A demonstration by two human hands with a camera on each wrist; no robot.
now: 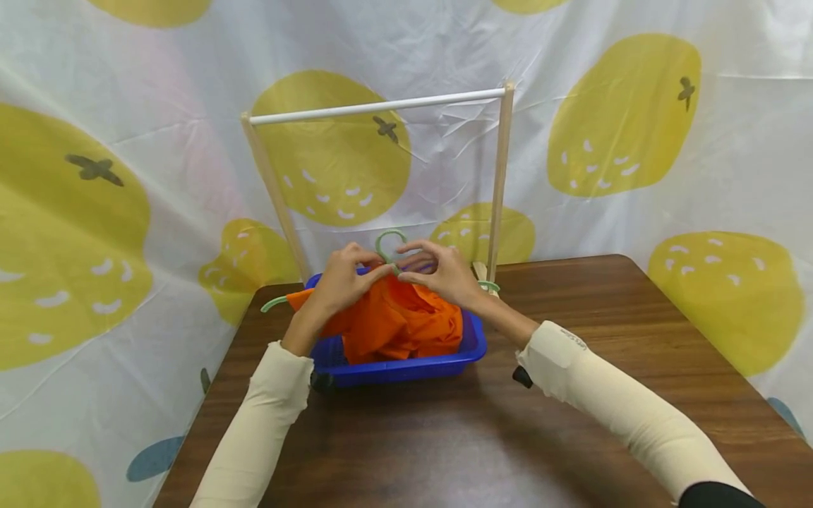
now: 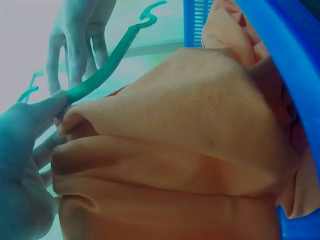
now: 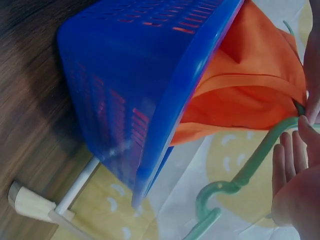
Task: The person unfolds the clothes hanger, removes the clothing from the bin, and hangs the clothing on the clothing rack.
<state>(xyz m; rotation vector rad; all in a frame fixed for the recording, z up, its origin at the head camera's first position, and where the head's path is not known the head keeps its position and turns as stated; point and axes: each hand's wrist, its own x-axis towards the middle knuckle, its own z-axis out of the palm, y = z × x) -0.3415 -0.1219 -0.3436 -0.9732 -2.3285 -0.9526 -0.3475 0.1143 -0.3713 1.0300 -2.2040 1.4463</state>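
Observation:
A pale green hanger (image 1: 391, 240) stands hook up between both hands. My left hand (image 1: 348, 276) pinches it just below the hook, beside the orange shirt (image 1: 394, 317). The left tip of the hanger pokes out past the shirt, while its notched right arm (image 3: 257, 155) lies outside the cloth. My right hand (image 1: 444, 274) is on the other side of the hook, its thumb at the hanger and its fingers (image 2: 75, 50) fairly straight behind it. The shirt sags in folds into a blue basket (image 1: 406, 370), and its neck opening faces the right wrist view.
Behind the basket stands a rack with a white rail (image 1: 381, 108) and wooden posts (image 1: 502, 183). A brown wooden table (image 1: 571, 310) carries the basket and rack. A white curtain (image 1: 444, 42) with yellow fruit prints hangs behind and at both sides.

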